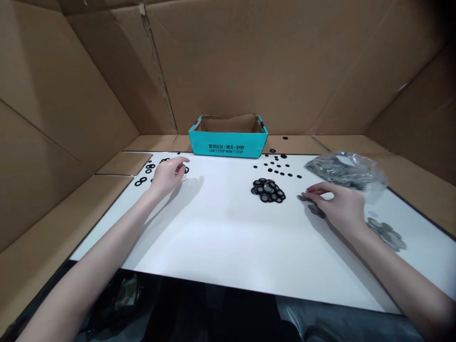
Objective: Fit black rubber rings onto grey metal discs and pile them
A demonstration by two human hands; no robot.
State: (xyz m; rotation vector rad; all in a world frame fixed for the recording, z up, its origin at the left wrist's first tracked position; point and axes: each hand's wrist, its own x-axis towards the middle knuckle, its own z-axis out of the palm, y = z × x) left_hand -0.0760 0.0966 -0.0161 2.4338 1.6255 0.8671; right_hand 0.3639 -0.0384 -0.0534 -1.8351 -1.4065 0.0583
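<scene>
My left hand point(168, 175) hovers at the far left of the white board point(213, 237), fingers loosely curved and nothing visible in them. Its fingertips are close to a black ring point(186, 170), and several more black rings point(149, 166) lie to its left. My right hand point(338, 206) is at the right, its fingertips over a fanned row of grey metal discs point(312, 207). Between my hands sits a heap of black-rimmed grey discs point(267, 190). Beyond it are scattered small black discs point(278, 166).
A teal cardboard box point(228, 143) with printed lettering stands at the board's far edge. A clear plastic bag of grey discs point(342, 171) lies far right, with loose grey discs point(386, 233) near the right edge. Brown cardboard walls point(249, 61) surround the board.
</scene>
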